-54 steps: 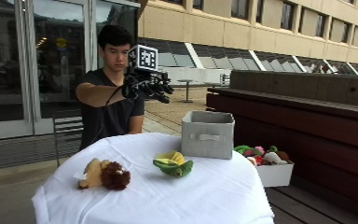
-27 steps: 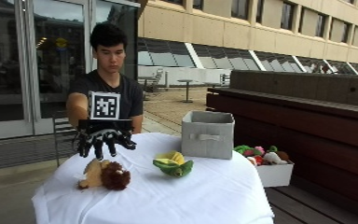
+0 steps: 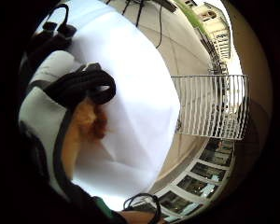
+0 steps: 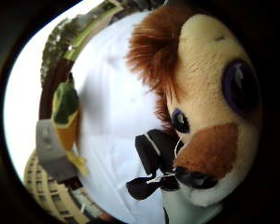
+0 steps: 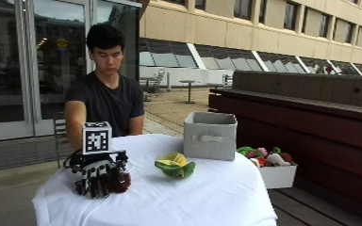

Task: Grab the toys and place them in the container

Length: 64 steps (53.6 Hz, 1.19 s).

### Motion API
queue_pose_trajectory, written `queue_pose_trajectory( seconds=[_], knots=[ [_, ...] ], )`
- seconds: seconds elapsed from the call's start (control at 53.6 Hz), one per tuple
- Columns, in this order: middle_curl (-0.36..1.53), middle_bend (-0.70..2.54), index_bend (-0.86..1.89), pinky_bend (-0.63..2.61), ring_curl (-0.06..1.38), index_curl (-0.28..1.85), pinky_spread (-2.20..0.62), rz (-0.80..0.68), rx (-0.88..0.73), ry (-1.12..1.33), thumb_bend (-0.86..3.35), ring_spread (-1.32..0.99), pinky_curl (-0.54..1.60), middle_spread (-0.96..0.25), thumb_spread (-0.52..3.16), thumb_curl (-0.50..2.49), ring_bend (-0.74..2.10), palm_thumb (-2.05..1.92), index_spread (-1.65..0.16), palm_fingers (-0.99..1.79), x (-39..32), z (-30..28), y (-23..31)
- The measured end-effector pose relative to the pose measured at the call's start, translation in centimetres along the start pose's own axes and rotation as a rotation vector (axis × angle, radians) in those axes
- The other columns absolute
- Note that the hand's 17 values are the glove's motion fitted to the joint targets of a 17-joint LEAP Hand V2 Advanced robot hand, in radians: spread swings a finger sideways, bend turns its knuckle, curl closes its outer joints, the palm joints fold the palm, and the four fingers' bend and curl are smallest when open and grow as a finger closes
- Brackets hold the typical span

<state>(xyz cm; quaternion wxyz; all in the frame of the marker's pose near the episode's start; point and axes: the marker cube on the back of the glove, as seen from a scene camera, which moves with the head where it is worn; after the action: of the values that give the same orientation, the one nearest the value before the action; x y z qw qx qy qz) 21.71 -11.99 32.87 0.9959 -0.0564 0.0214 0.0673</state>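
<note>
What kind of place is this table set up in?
Most likely an outdoor terrace or courtyard beside a large building: a paved ground, a long dark wooden bench wall and window rows behind. The round table wears a white cloth.

Mostly hidden beneath the gloved hand [image 5: 98,173]: the lion toy [image 5: 119,180], only a brown edge showing in the outside view. Cut off at the thumb side palm view's rim: the lion's face. Too small to tell apart: the toys in the white bin [image 5: 279,175] beside the surface [image 5: 218,197].
</note>
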Motion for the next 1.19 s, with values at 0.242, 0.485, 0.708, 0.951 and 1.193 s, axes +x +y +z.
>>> queue_pose_trajectory(
  seconds=[0.242, 0.485, 0.708, 0.951, 1.193],
  knots=[
    [0.59, 0.73, 0.21, 0.93, 0.37, 0.28, -0.43, 0.026, 0.093, 0.034, 0.31, -0.39, 0.28, -0.33, 0.70, 0.56, 1.11, 0.84, -0.38, 1.10, -0.3, -3.0, 0.1],
    [0.58, 0.75, 0.13, 0.85, 0.40, 0.29, -0.46, 0.075, 0.111, -0.032, 0.22, -0.38, 0.31, -0.36, 0.49, 0.63, 1.17, 0.78, -0.38, 1.18, -0.8, -9.8, 0.0],
    [0.58, 0.66, 0.11, 0.92, 0.43, 0.24, -0.47, -0.023, 0.262, -0.038, 0.15, -0.38, 0.36, -0.40, 0.58, 0.68, 1.27, 0.73, -0.39, 1.11, -4.2, -20.7, -0.3],
    [0.60, 0.63, 0.12, 0.91, 0.45, 0.19, -0.47, -0.137, 0.352, 0.024, 0.14, -0.37, 0.38, -0.43, 0.65, 0.75, 1.29, 0.75, -0.41, 1.09, -14.5, -33.3, 3.6],
    [0.64, 0.60, 0.14, 0.88, 0.45, 0.17, -0.47, -0.269, 0.411, -0.020, 0.14, -0.37, 0.38, -0.44, 0.69, 0.82, 1.29, 0.77, -0.41, 1.11, -27.3, -38.8, 9.2]
  ],
)
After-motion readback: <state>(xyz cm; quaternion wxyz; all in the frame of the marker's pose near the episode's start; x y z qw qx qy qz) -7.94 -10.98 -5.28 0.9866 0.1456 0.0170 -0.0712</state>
